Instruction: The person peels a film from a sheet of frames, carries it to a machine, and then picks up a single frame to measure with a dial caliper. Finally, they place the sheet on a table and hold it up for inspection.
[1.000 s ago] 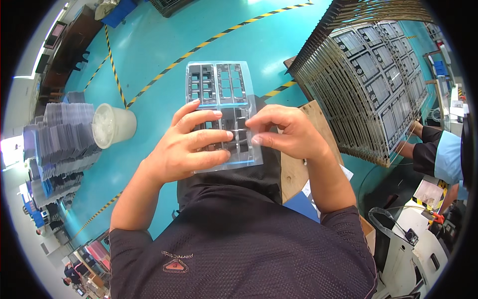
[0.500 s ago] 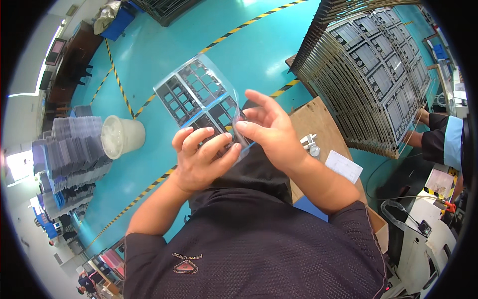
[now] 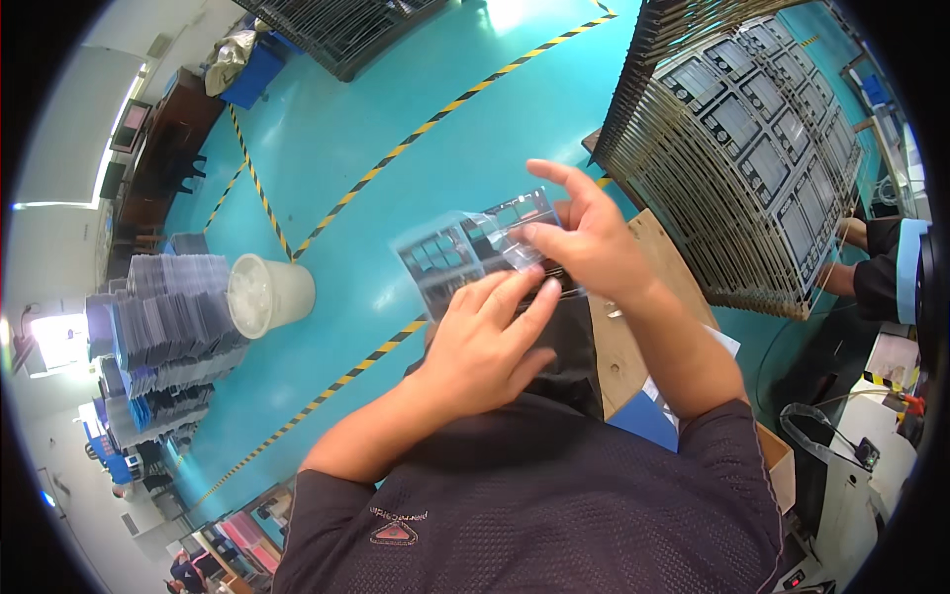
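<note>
A thin panel printed with black grids of rectangular windows is tilted in front of my body. Loose clear film lies wrinkled over its right part, with a blur of motion on it. My right hand grips the panel's right end, thumb on top and index finger stretched away. Along the near edge, my left hand has its fingers extended and its thumb apart. Its fingertips touch the film or the panel edge; exactly which is hidden.
A wooden board and a blue flat piece are beside my right arm. A rack of stacked printed panels stands at right, with another person's arm beyond. At left are a white bucket and stacked sheets.
Both hands and the panel have shifted right in the view, and the panel has turned flatter. My left fingers have straightened and the thumb has come away from the panel. The view has swung slightly.
</note>
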A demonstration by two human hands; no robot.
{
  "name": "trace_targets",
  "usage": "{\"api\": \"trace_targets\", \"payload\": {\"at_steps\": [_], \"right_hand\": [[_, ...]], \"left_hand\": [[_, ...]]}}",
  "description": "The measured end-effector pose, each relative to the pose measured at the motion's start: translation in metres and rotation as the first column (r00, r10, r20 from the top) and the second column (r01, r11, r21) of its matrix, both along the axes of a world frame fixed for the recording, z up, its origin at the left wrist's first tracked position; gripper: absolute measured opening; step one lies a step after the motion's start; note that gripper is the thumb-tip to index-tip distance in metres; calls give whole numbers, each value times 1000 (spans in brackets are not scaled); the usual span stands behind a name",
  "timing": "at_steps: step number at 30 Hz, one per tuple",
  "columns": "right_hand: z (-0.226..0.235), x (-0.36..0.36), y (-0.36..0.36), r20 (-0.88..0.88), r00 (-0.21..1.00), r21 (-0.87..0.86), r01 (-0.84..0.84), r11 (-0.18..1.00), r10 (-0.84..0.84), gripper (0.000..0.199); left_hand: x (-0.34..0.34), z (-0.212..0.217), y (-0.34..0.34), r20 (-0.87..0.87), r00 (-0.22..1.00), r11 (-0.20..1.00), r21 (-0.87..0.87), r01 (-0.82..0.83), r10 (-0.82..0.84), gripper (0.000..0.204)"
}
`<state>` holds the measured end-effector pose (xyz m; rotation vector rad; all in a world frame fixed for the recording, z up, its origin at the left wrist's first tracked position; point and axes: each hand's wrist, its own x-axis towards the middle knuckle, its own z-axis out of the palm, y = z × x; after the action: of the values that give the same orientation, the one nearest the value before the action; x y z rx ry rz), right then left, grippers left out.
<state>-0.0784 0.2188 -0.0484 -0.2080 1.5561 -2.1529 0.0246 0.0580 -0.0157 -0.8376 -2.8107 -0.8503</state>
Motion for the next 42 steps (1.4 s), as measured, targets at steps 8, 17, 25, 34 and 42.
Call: {"api": "trace_targets", "payload": {"at_steps": [8, 17, 25, 34, 42], "right_hand": [[78, -33, 20, -279, 769, 496, -397, 772, 575, 64], [55, -48, 19, -200, 680, 350, -623, 700, 705, 57], [52, -51, 13, -119, 670, 318, -673, 668, 732, 53], [40, -54, 7, -96, 598, 322, -738, 593, 796, 52], [31, -55, 6, -106, 571, 341, -749, 569, 814, 51]], "left_hand": [[-37, 31, -37, 120, 949, 862, 396, -316, 292, 27], [-27, 15, -26, 744, 641, 508, 633, -584, -189, 28], [-22, 0, -28, 754, 607, 426, 649, -630, -252, 31], [-13, -11, -25, 760, 584, 364, 649, -668, -284, 27], [-10, -23, -25, 760, 587, 378, 648, -661, -278, 25]]}}
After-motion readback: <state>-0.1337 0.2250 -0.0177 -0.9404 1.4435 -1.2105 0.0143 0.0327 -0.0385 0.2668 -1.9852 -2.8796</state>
